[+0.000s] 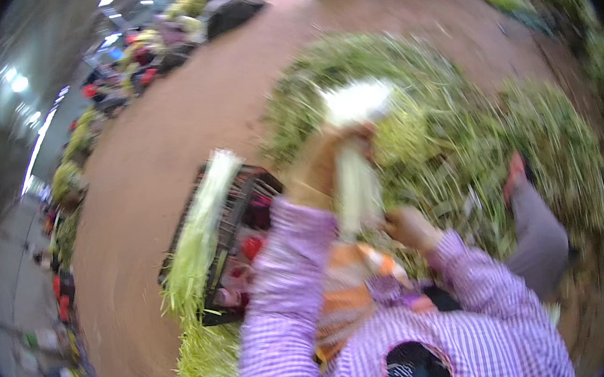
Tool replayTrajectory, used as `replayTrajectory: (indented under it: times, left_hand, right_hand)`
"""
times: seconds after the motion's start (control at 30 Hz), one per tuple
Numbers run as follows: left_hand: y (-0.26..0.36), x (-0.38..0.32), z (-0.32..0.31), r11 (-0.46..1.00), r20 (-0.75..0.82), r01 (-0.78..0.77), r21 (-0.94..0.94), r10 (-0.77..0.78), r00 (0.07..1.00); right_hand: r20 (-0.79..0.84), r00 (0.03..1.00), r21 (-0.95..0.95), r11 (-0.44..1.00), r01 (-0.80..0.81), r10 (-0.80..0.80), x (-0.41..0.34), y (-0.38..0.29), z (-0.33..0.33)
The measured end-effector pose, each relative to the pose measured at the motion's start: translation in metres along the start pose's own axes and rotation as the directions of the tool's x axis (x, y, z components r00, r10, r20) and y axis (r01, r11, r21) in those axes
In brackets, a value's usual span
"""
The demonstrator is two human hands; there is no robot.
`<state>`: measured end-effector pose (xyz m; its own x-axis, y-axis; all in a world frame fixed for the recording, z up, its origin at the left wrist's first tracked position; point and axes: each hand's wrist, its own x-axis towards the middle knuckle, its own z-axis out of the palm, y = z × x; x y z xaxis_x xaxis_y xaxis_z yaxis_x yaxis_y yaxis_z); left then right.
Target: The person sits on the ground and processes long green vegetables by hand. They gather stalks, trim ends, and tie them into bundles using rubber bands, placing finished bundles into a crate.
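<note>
My left hand (326, 157) is closed around a bundle of pale leafy stalks (359, 190). The bundle's bright white ends stick out beyond my fist, and its lower part hangs toward my lap. Just to the right of that lower part is my right hand (411, 227), its fingers curled. Blur hides whether it holds a stalk. Behind the bundle spreads a wide heap of green and yellow leafy trimmings (434, 115). An orange and white striped cloth (343, 291) covers my lap.
To the left stands a black plastic crate (265, 184), with a bunch of white-stemmed greens (211, 228) across it and red items inside. More yellow-green greens (208, 369) lie below. My leg (538, 244) stretches right along the heap. Reddish-brown floor (130, 221) runs toward distant produce piles.
</note>
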<state>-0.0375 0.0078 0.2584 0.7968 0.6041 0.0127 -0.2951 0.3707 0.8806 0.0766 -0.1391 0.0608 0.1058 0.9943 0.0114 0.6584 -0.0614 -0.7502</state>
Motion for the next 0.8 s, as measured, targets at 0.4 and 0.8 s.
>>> replayTrajectory:
  times: [0.4,0.8]
  left_hand:
    - [0.117,-0.036,0.009,0.988,0.085,0.084,0.126,-0.096,0.992]
    - [0.132,-0.027,0.007,0.986,0.16,0.137,0.097,-0.151,0.975]
  right_hand:
    - [0.199,0.893,-0.002,0.911,0.412,-0.404,0.033,-0.131,0.008]
    - [0.121,0.94,-0.076,0.941,0.329,-0.318,0.126,-0.159,0.008]
